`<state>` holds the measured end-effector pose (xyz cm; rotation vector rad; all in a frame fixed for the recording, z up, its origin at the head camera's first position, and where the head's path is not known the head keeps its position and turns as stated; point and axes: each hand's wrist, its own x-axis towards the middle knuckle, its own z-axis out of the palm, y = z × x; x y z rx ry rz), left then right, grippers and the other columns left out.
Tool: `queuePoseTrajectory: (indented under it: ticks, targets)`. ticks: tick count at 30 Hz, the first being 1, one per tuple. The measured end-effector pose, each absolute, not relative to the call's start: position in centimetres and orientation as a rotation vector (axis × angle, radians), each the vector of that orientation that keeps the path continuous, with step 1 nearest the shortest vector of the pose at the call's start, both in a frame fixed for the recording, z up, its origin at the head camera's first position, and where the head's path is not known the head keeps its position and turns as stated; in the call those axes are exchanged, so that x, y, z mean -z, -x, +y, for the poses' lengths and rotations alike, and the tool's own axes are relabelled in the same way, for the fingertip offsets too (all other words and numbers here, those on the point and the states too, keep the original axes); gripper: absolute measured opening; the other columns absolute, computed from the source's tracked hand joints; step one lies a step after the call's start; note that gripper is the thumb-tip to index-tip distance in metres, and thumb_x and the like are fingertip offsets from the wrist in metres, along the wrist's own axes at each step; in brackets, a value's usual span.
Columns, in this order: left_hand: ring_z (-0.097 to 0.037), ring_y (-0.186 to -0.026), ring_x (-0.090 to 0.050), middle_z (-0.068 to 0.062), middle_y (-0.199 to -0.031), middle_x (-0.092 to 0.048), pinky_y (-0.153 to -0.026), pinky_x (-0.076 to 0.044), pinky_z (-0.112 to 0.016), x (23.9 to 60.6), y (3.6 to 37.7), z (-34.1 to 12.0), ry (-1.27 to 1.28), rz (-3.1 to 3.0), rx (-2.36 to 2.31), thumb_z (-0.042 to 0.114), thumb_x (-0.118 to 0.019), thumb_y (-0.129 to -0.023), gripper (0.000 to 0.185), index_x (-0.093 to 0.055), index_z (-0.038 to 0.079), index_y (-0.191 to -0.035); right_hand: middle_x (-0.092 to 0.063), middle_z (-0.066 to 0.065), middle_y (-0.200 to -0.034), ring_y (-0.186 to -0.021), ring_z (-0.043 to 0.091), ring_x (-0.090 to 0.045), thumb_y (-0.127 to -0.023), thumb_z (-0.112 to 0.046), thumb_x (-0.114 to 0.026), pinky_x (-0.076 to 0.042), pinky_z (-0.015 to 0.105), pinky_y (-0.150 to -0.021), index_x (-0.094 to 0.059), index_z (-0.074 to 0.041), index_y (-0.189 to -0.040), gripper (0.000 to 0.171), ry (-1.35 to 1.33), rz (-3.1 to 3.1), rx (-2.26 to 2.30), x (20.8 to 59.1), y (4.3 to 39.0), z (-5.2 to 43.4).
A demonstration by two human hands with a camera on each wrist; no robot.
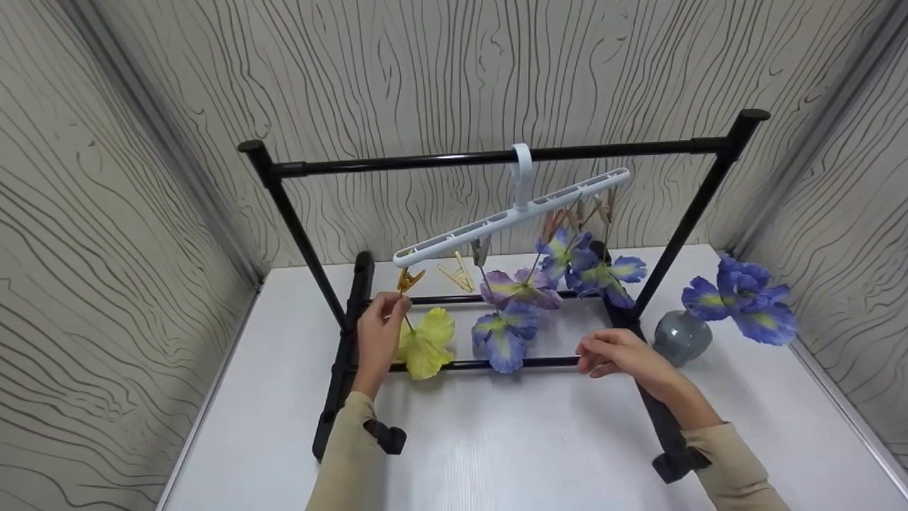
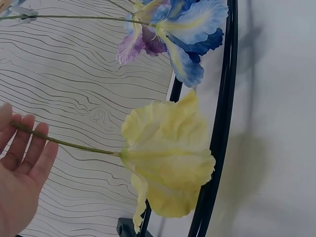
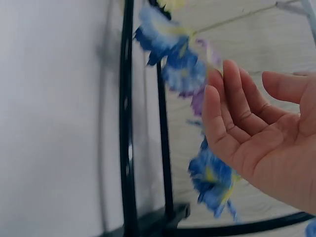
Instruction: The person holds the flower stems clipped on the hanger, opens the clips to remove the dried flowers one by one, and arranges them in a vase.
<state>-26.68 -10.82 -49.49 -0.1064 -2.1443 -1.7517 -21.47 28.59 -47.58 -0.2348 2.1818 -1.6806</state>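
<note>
Left hand (image 1: 379,333) was up at the yellow flower (image 1: 425,345), fingers loosely open against its stem. Right hand (image 1: 618,353) hovered relaxed and empty, off to the flower's right.

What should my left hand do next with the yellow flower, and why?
Probably draw the left hand away. The yellow flower already hangs head down from the orange clip on the white hanger, and the wrist view shows the fingers straight, only touching the stem. The right hand is free.
</note>
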Motion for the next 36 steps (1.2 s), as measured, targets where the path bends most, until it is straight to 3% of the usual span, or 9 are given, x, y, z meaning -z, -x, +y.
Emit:
queuePoseTrajectory:
  ticks: [10,14,18,24,29,36]
  targets:
    - [-0.022,-0.097,-0.069,-0.007,-0.098,-0.072,-0.091,-0.055,-0.039,49.4,26.2,-10.4,0.116,-2.178,1.764,0.014,-0.063,-0.105,0.013,-0.069,0.004,-0.102,-0.071,0.018,-0.109,-0.102,0.028,-0.072,-0.11,-0.019,-0.054,-0.06,0.038,-0.089,-0.063,0.003,-0.114,0.024,0.43,2.017,1.896,45.5,23.3,22.2]
    - [-0.022,-0.096,-0.069,-0.008,-0.097,-0.072,-0.09,-0.055,-0.036,49.6,25.9,-10.1,0.153,-2.169,1.792,0.015,-0.063,-0.106,0.015,-0.069,0.002,-0.102,-0.069,0.02,-0.118,-0.109,0.028,-0.069,-0.109,-0.019,-0.054,-0.057,0.041,-0.094,-0.058,0.009,-0.125,0.032,0.447,1.989,1.939,44.9,24.0,19.4]
    - [-0.027,-0.096,-0.071,-0.012,-0.099,-0.072,-0.088,-0.057,-0.036,49.6,25.5,-10.0,0.136,-2.163,1.808,0.016,-0.063,-0.106,0.016,-0.068,0.001,-0.104,-0.06,0.026,-0.136,-0.126,0.029,-0.061,-0.11,-0.019,-0.052,-0.048,0.047,-0.108,-0.047,0.014,-0.14,0.045,0.532,1.967,1.984,44.5,24.8,16.4]
    - [-0.029,-0.096,-0.072,-0.012,-0.098,-0.072,-0.088,-0.059,-0.036,49.4,25.3,-9.8,0.115,-2.124,1.887,0.019,-0.063,-0.106,0.018,-0.066,0.001,-0.106,-0.05,0.025,-0.15,-0.144,0.036,-0.043,-0.11,-0.019,-0.052,-0.036,0.047,-0.118,-0.039,0.01,-0.15,0.051,0.632,1.859,2.033,44.1,26.4,12.4]
    - [-0.032,-0.094,-0.073,-0.012,-0.1,-0.068,-0.087,-0.06,-0.034,49.4,25.1,-9.6,0.141,-2.065,1.949,0.014,-0.062,-0.106,0.016,-0.066,-0.001,-0.103,-0.047,0.022,-0.155,-0.148,0.034,-0.038,-0.107,-0.011,-0.058,-0.031,0.05,-0.12,-0.033,0.003,-0.157,0.058,0.681,1.804,2.031,44.3,27.2,10.4]
    - [-0.034,-0.095,-0.073,-0.016,-0.102,-0.067,-0.085,-0.061,-0.034,49.7,24.7,-9.3,0.169,-2.036,2.009,0.01,-0.062,-0.105,0.016,-0.065,-0.005,-0.105,-0.05,0.02,-0.152,-0.143,0.03,-0.046,-0.106,-0.012,-0.059,-0.034,0.05,-0.119,-0.036,0.0,-0.158,0.058,0.629,1.753,2.154,44.3,27.8,8.5]
